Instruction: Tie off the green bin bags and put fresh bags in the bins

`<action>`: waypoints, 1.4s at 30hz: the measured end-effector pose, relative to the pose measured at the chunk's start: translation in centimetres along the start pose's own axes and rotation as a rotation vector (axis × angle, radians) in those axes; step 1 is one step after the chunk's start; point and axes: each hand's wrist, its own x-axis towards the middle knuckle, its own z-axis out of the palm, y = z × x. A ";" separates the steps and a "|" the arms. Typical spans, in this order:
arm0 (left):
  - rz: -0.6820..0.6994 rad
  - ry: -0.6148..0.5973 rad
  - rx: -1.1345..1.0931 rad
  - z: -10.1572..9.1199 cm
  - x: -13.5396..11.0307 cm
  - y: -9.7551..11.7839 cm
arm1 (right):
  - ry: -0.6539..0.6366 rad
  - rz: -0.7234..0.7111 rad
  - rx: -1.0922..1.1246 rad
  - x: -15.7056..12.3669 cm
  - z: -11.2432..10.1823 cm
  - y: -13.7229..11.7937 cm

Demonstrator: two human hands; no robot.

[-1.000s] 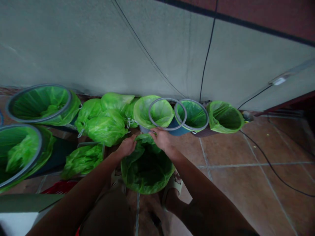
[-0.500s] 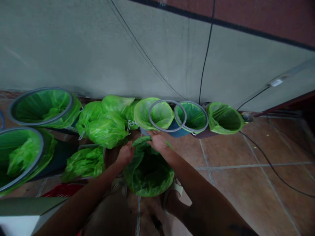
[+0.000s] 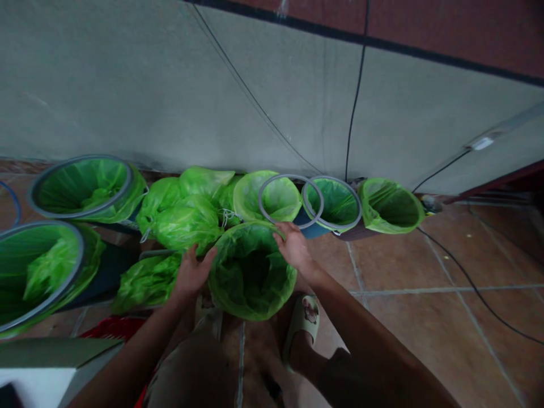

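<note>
A trash bin lined with a translucent green bag (image 3: 253,309) stands between my feet. The bag is folded over its round rim, and the inside is dark. My left hand (image 3: 193,272) is at the left side of this rim, thumb and fingers apart, holding nothing. On the right, my right hand (image 3: 294,247) grips the edge of the liner, its thumb over the rim and its fingers outside. Just beyond, a green-lined bin (image 3: 244,198) has a loose grey ring (image 3: 266,212) lying partly across its mouth.
Stuffed green bags (image 3: 187,221) lie left of the bins. Two larger bins with grey rims (image 3: 80,249) stand at far left. More lined bins (image 3: 391,207) line the wall. A white box (image 3: 38,379) is at lower left. A black cable (image 3: 471,289) crosses the tiled floor.
Both hands have moved apart from the far edge of the liner to the bin's sides. The left hand has let go. The liner's far edge now lies round the rim.
</note>
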 end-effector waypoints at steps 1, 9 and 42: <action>-0.026 0.021 -0.030 -0.4 1.1 0.8 | 0.002 0.025 -0.022 0.4 0.3 -0.2; 0.260 -0.178 0.223 0.7 6.3 5.8 | 0.084 0.208 -0.150 -0.2 2.1 -0.1; 0.343 -0.198 0.058 1.9 2.1 4.1 | 0.083 -0.033 -0.012 -4.4 0.9 0.2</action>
